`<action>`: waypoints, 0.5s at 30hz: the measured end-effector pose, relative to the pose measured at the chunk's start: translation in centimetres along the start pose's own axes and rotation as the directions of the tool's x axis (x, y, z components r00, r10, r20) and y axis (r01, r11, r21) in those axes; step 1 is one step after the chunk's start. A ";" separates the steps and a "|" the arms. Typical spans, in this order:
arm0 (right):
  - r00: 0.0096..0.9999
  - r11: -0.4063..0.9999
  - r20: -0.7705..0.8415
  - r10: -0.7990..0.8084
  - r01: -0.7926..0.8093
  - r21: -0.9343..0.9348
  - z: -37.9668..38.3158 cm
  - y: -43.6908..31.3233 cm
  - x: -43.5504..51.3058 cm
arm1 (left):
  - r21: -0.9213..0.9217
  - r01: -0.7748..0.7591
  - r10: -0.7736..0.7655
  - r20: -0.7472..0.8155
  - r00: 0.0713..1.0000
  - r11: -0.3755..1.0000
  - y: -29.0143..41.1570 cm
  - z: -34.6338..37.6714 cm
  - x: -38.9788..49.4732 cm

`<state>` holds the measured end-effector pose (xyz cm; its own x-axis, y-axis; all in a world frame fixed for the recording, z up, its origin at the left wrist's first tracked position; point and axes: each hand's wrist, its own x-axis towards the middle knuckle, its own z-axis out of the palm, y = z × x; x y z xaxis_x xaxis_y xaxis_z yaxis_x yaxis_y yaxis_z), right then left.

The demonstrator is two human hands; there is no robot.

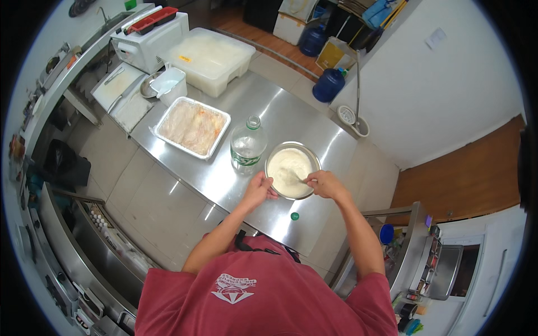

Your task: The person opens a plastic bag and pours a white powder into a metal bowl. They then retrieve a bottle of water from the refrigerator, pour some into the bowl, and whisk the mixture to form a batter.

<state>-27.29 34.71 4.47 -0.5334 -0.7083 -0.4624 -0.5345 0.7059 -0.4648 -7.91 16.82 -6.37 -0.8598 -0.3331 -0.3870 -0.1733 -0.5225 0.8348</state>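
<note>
A round metal bowl point(318, 160) with pale, creamy batter point(290, 168) stands on the stainless steel table point(273, 222). My left hand point(259, 190) grips the bowl's near left rim. In my right hand point(323, 184), at the bowl's right side, is the handle of a metal utensil point(299, 179), possibly a whisk or fork; its working end is blurred in the batter. A clear plastic bottle point(248, 145) with a green label stands uncapped just left of the bowl. Nearer my body lies a green bottle cap point(294, 216).
Left of the bottle is a foil tray point(191, 128) of plastic-covered food. Behind it are a white plastic container point(172, 86), a metal bowl point(149, 86), a large lidded tub point(210, 59) and a white microwave point(147, 46). A knife point(124, 94) lies on the far left board.
</note>
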 end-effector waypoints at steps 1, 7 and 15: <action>0.995 0.999 0.089 0.035 -0.034 -0.007 -0.1 0.1 0.0 | 0.008 0.027 -0.027 -0.003 1.000 1.000 0.0 0.0 0.0; 0.992 0.985 -0.089 -0.092 0.077 -0.155 0.7 0.2 -0.6 | 0.007 0.003 -0.003 0.002 1.000 1.000 -0.3 0.1 -0.2; 0.993 0.985 -0.108 -0.052 0.034 -0.168 0.0 -0.3 -2.0 | 0.006 0.013 -0.013 -0.010 1.000 1.000 -0.2 0.8 -0.4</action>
<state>-26.07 35.89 5.55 -0.5723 -0.7399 -0.3535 -0.6544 0.6719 -0.3469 -7.90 17.75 -6.07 -0.8524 -0.3343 -0.4020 -0.1873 -0.5225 0.8318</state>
